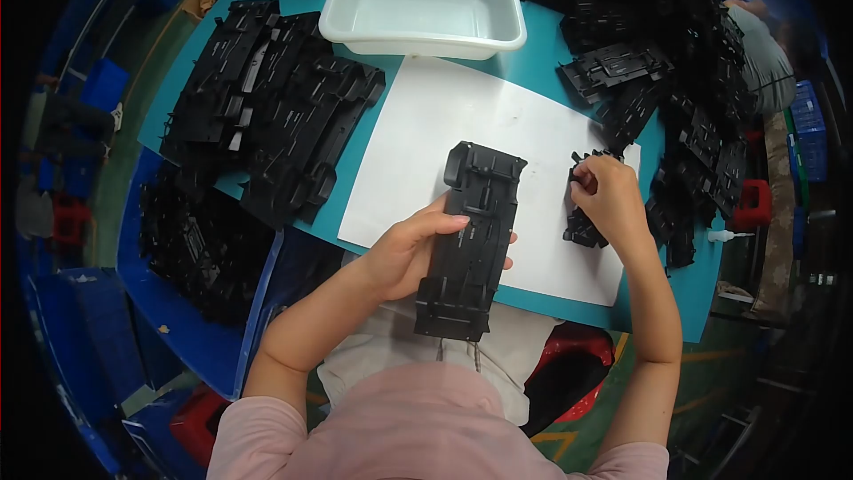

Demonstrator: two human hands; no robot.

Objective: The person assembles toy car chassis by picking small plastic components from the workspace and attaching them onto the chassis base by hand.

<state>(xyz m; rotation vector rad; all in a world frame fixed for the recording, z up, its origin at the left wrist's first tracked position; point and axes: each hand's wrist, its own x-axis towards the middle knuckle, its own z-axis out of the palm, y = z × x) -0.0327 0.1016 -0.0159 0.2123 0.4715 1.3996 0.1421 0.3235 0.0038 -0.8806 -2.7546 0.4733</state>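
Note:
My left hand (408, 249) grips a long black plastic tray-like part (477, 236), thumb on its upper face and fingertips showing at its right edge. The part is held tilted over the near edge of a white sheet (404, 151). On the sheet's right side, my right hand (609, 193) has its thumb and index finger pinched at a smaller dark, knobbly black piece (582, 229). My fingers partly cover that piece, and whether it is one part or several I cannot make out.
A white plastic bin (422, 43) stands at the back of the teal table (546, 44). Long black parts (293, 116) are stacked at the left, and a large heap of black parts (693, 62) covers the right. A blue crate (258, 320) holds more black pieces. Another person's sleeve (766, 58) shows far right.

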